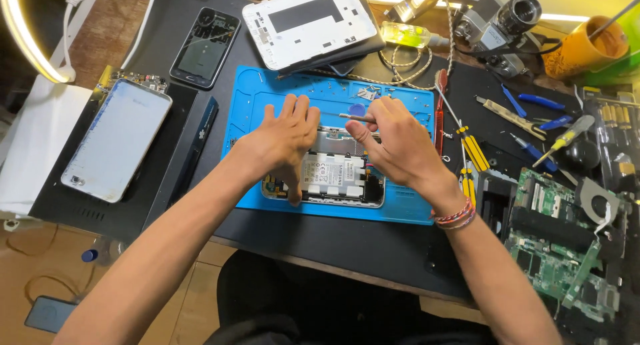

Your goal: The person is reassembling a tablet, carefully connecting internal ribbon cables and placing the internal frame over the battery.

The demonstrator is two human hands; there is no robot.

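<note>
Opened tablet (327, 175) lying back-off on the blue repair mat (400, 208), battery exposed. Left hand (280, 142) spread flat, fingers open, thumb pressing down beside the battery — holding nothing, just pinning the device. Right hand (393, 142) closed in a pinch on thin metal tweezers (357, 117) at the tablet's upper edge. Best kept steady, tips low, pressure light — small parts near.

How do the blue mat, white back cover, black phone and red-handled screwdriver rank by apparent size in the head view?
1. blue mat
2. white back cover
3. black phone
4. red-handled screwdriver
</note>
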